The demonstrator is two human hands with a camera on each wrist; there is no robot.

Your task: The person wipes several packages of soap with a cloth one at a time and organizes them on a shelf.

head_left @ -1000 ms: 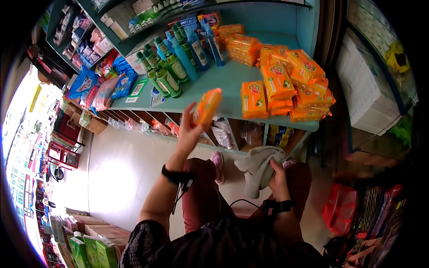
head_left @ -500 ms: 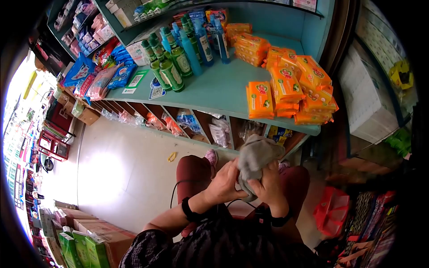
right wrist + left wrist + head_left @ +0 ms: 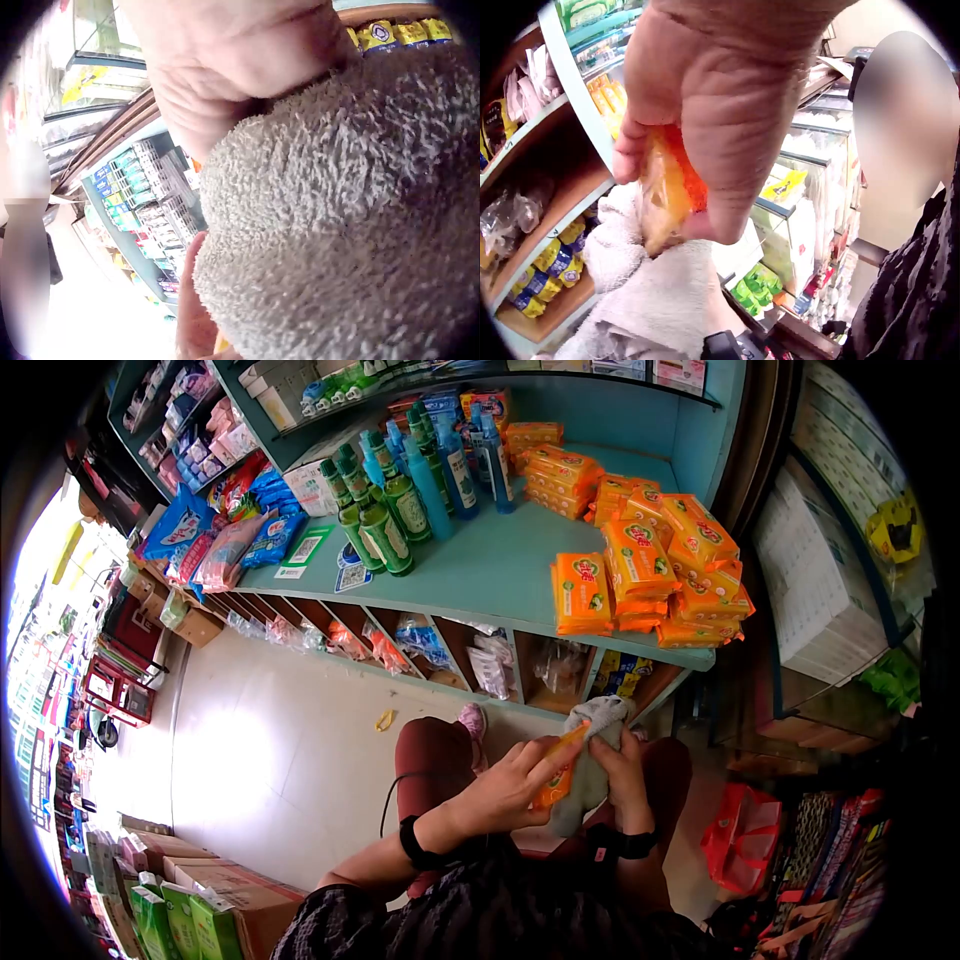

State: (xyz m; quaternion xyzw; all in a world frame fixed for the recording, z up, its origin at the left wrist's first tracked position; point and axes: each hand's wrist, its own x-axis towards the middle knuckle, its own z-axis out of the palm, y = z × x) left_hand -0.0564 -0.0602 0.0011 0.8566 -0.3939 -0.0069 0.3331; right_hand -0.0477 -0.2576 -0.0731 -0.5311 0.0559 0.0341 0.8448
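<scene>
Orange, glossy plastic wraps the packet [image 3: 553, 785] we grip between the fingers and thumb of our left hand [image 3: 505, 785], low and just right of the centre of the frame. The left wrist view shows its crinkled, partly see-through yellow film and a deeper orange side, squeezed by our curled fingers. Our right hand [image 3: 627, 772] grips the cloth [image 3: 590, 790], its thumb over the fabric; that cloth is pale grey, folded, and thick with looped pile up close. Packet and cloth touch, above our lap.

Beyond our hands, the blue-green counter [image 3: 480, 575] runs across the middle of the frame. Orange packs [image 3: 640, 560] are heaped toward its right end, green bottles [image 3: 385, 540] and blue bottles [image 3: 455, 475] stand upright near its centre, and bright bags [image 3: 185, 535] lie at its left. Slanted compartments below hold plastic bags [image 3: 490, 665].

Around us we see a pale floor [image 3: 290, 730] with a yellow loop [image 3: 384, 720] on it, cardboard cartons [image 3: 235, 890] at lower left, a red bag [image 3: 742, 835] at lower right and white boxes [image 3: 820, 585] at upper right.
</scene>
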